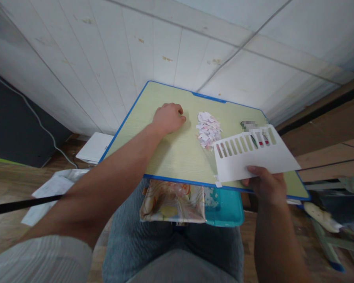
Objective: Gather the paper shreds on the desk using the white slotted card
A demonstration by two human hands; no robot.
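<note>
My right hand [267,182] grips a white card [253,160] with a row of long rounded slots cut along its far side, thumb on top and fingers underneath. The card is over the right part of a pale yellow table [132,129] with a blue edge. Through some slots, dark and red items show on the tabletop. My left hand [168,118] is over the left middle of the table, fingers curled in; whatever they may hold is hidden. Between both hands lies a heap of small torn white paper pieces [209,127], some tinged pink.
Below the table's near edge are a patterned cloth-lined box [172,204] and a turquoise plastic tray [227,210] with white bits in it. A white panelled wall [135,47] stands behind. Papers [54,186] lie on the floor at left; slippers [321,216] are at right.
</note>
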